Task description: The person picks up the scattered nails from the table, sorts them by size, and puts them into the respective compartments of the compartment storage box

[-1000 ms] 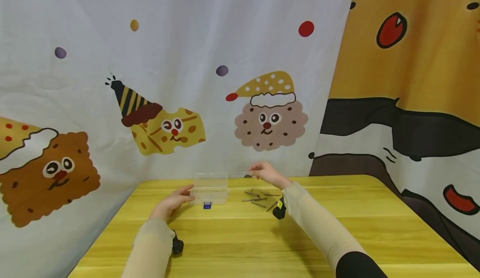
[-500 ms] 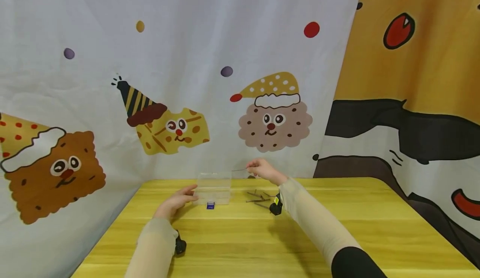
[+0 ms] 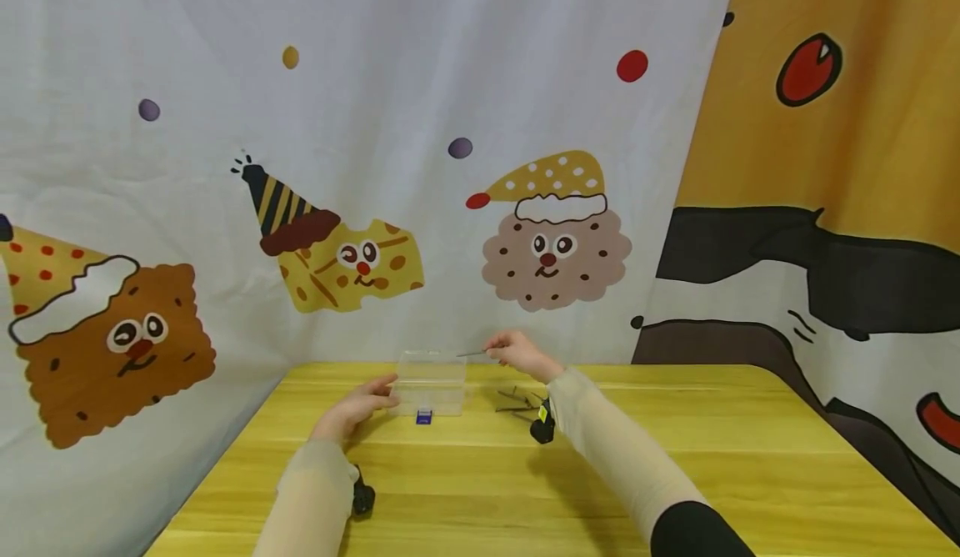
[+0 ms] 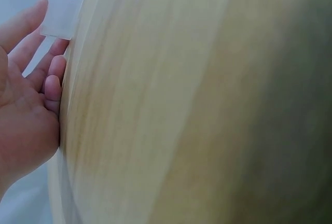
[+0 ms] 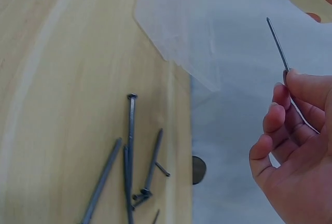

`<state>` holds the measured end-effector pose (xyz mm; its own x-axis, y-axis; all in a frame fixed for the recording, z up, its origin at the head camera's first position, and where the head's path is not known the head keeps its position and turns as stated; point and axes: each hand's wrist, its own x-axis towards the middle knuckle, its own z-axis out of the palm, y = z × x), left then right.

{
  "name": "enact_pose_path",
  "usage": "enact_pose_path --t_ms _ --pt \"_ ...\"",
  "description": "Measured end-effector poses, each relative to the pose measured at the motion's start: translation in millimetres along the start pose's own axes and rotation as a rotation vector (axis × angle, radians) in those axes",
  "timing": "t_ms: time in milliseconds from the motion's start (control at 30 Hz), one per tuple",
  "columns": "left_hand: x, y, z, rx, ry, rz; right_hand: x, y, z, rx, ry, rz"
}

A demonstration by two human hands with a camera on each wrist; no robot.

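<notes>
My right hand (image 3: 521, 355) pinches a grey nail (image 5: 277, 45) between thumb and fingertips, point outward, in the air. In the head view the nail's tip is at the right edge of the raised lid of a clear plastic box (image 3: 427, 397). The box stands with its lid up, a blue latch (image 3: 423, 417) at its front. My left hand (image 3: 355, 413) touches the box's left end, thumb and forefinger stretched, the other fingers loosely bent. Several loose nails (image 5: 131, 130) lie on the table to the right of the box; the right wrist camera partly hides them in the head view.
The yellow wood-grain table (image 3: 465, 482) ends just behind the box. A white curtain (image 3: 420, 57) with cartoon prints hangs close behind that edge, and an orange and black printed part (image 3: 817, 165) is at the right.
My right hand has brought the nail left to the box, and lowered it slightly in the last half second. My left hand stays at the box. The head view has shifted slightly.
</notes>
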<state>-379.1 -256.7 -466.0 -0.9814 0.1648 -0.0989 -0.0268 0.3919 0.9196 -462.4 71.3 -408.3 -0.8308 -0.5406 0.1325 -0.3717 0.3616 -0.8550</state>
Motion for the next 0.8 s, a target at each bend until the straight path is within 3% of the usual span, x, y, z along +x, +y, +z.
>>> enact_pose_path --t_ms 267,500,700,800 --pt "3.6 -3.2 0.7 0.017 0.007 -0.006 -0.8 7.3 12.3 -0.012 -0.004 -0.085" --pt "6.4 -7.3 0.2 -0.009 0.02 -0.016 0.6 4.7 28.0 -0.007 0.039 0.004" --pt "3.5 -6.3 -2.9 0.029 -0.017 0.018 2.5 6.9 39.4 -0.081 0.064 -0.001" --pt "3.6 -5.7 -1.6 0.025 -0.006 -0.001 4.5 9.3 43.7 -0.08 0.052 -0.035"
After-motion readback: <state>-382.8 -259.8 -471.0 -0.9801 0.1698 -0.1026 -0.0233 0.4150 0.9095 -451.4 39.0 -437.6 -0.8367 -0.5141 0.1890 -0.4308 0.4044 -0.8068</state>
